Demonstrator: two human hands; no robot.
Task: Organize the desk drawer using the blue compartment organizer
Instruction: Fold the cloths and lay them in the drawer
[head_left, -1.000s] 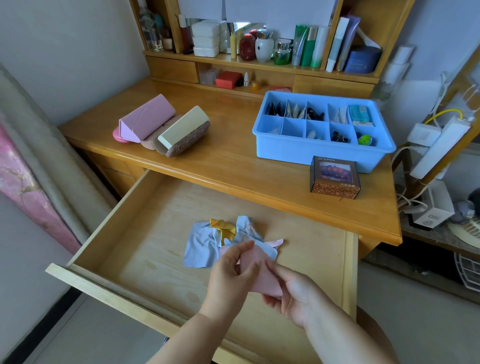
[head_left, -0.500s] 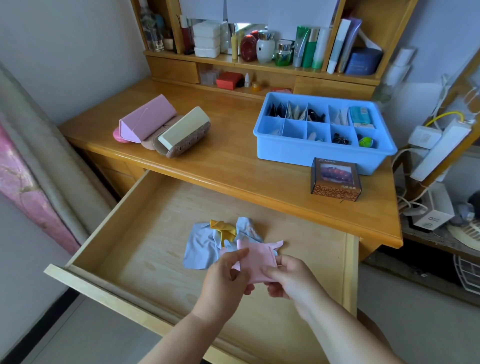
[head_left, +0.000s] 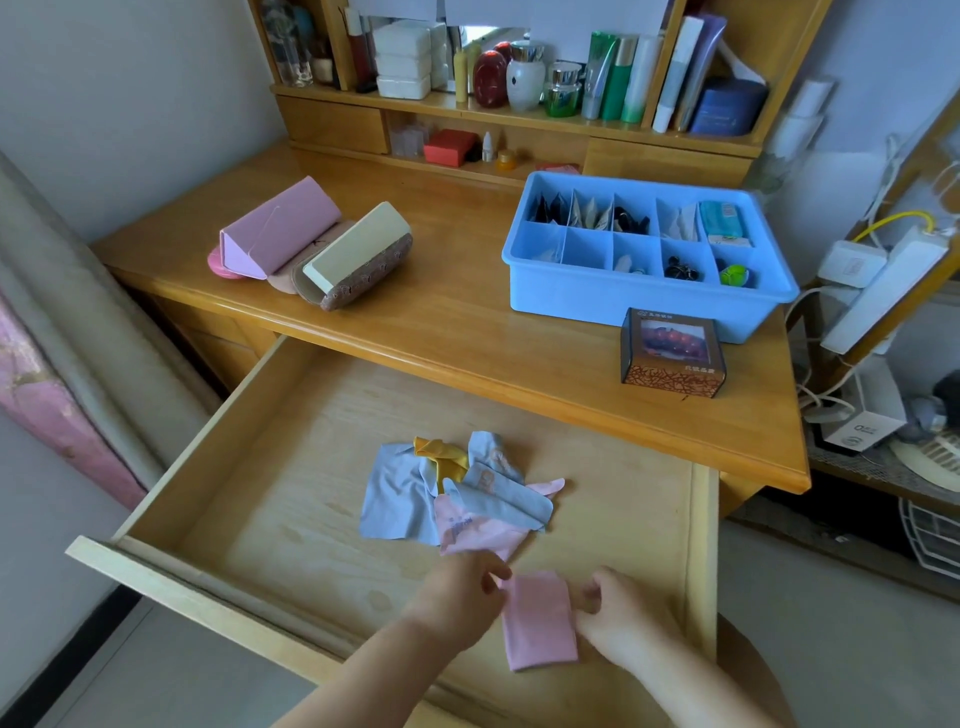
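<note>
Honey-coloured wood makes up nearly everything here: the desk (head_left: 415, 322) fills the upper half of the view, and its open drawer (head_left: 270, 467) is pulled out toward six o'clock. On the desktop at two o'clock sits the blue organizer (head_left: 597, 299), its compartments already partly filled with small dark and pale bits too small to name. At ten o'clock lie a pink case (head_left: 283, 228) and a cream case (head_left: 358, 254), touching each other. Just beside the organizer's front wall, toward four o'clock from it, stands a small brown box (head_left: 670, 353).

In the middle of the drawer is a loose heap of cloths (head_left: 452, 493), pale blue, mustard and pink, overlapping one another. Near six o'clock, a folded pink cloth (head_left: 540, 621) lies close over the drawer floor between the hands; whether it rests on the wood I cannot tell. The left hand (head_left: 457, 597) pinches its top left corner with curled fingers, and the right hand (head_left: 618, 618) pinches its right edge the same way.

I judge the cloth light, limp and not fragile, likely to unfold if lifted by one corner. Holding it across the fold, thumb on top and fingers beneath, should keep it tidy on the way to a compartment at two o'clock.
</note>
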